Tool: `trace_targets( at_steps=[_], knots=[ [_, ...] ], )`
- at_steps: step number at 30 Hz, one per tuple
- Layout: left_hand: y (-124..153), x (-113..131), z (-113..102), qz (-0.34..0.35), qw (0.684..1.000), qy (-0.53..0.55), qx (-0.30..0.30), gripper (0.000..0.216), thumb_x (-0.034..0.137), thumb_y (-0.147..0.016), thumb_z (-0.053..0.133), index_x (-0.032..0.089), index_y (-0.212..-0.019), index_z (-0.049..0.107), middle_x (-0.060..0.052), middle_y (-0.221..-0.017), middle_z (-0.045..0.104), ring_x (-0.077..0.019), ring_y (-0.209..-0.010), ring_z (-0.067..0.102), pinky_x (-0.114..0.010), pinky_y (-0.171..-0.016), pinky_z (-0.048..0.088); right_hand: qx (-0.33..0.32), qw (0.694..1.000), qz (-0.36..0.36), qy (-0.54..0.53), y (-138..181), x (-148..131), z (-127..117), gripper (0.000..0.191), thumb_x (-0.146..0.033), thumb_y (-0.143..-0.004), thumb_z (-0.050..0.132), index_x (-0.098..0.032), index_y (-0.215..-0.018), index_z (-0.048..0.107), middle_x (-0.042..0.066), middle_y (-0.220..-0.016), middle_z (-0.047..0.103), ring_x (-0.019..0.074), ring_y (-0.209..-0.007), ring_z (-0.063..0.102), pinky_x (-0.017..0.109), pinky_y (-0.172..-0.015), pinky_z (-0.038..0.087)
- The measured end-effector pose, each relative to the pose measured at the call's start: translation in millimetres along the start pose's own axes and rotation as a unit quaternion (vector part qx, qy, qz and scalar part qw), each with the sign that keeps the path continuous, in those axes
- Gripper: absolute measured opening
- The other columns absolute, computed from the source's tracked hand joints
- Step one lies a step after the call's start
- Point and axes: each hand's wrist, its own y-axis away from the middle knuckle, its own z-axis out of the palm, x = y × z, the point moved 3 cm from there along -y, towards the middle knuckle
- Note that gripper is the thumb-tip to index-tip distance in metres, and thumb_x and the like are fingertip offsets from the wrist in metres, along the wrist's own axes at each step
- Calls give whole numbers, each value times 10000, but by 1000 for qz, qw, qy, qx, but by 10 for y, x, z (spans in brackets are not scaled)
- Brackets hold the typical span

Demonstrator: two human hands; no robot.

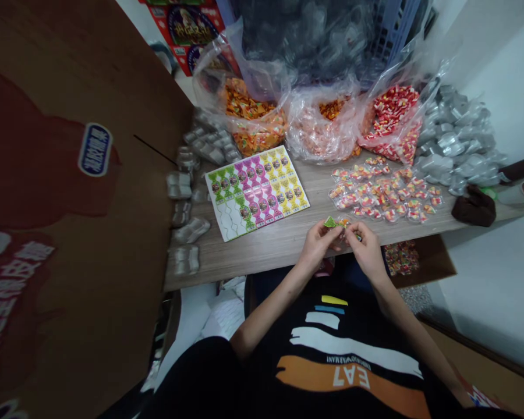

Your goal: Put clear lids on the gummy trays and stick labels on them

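At the table's front edge, my left hand [317, 243] and my right hand [367, 247] meet, fingers pinched around a small candy pack [344, 222]. A green label [329, 222] sticks out at its left side, by my left fingertips. My fingers hide most of the pack, so how far the label is attached cannot be seen. To the left lies a sheet of green, pink and yellow labels [262, 189], with several label spaces bare at its lower left. Filled see-through candy packs [386, 195] lie spread to the right of my hands.
Along the back stand plastic bags of orange candies [255, 125], pale wrapped pieces [317, 131] and red-and-white candies [393, 119]. Empty plastic shells [456, 139] are heaped at right, others [187, 227] at left. A tall carton [78, 233] walls the left. Below right, an open box [434, 262] holds packs.
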Motion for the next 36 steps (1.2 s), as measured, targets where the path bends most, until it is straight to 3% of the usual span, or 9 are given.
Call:
trace_targets(
  at_steps=[6,16,21,25,29,33,36],
  knots=[
    [104,63,-8,71,995,-43,62,364,484,-731,775,153,-822,655,-17,-751,663,-132,-624,591,-207,-450,482,13,1000,20,-19,44,-63,60,215,-411,-848,659,-233,-744,597,-13,-690,630,164,-655,574,293,-660,439],
    [219,59,-79,140,975,-155,76,233,406,-827,710,175,-844,679,-49,-846,685,-158,-735,628,-231,-585,506,9,998,53,-40,91,-37,59,243,-441,-814,714,-229,-727,636,-1,-656,665,180,-651,622,293,-617,455],
    [250,157,-99,156,980,-99,79,310,460,-823,712,163,-909,700,-51,-846,689,-150,-696,623,-210,-496,481,76,994,69,42,46,100,-150,396,-504,-710,808,-219,-600,557,-38,-553,560,124,-536,467,276,-553,361],
    [261,210,-83,152,982,-83,69,358,501,-812,726,160,-919,708,-41,-804,679,-137,-650,597,-207,-470,454,22,996,65,-61,6,119,-292,346,-519,-740,792,-217,-715,626,-12,-689,647,155,-679,576,285,-668,447],
    [242,169,-64,149,980,-119,48,328,488,-830,717,165,-785,682,-18,-747,618,-117,-620,541,-216,-509,429,-64,979,57,-184,10,-38,-104,347,-486,-748,807,-257,-976,681,4,-914,713,184,-861,636,306,-786,500],
    [239,134,-83,157,976,-142,58,354,482,-856,690,170,-697,640,-8,-721,549,-132,-672,529,-235,-582,433,-66,970,53,-226,30,-106,149,258,-463,-777,793,-236,-815,677,-20,-765,658,158,-749,580,286,-722,479],
    [239,99,-101,156,972,-162,73,334,466,-909,625,176,-746,625,-11,-719,559,-148,-705,546,-259,-656,460,-51,966,63,-247,51,-63,229,280,-475,-779,787,-223,-769,667,-21,-739,643,146,-708,547,280,-693,456]
  ],
)
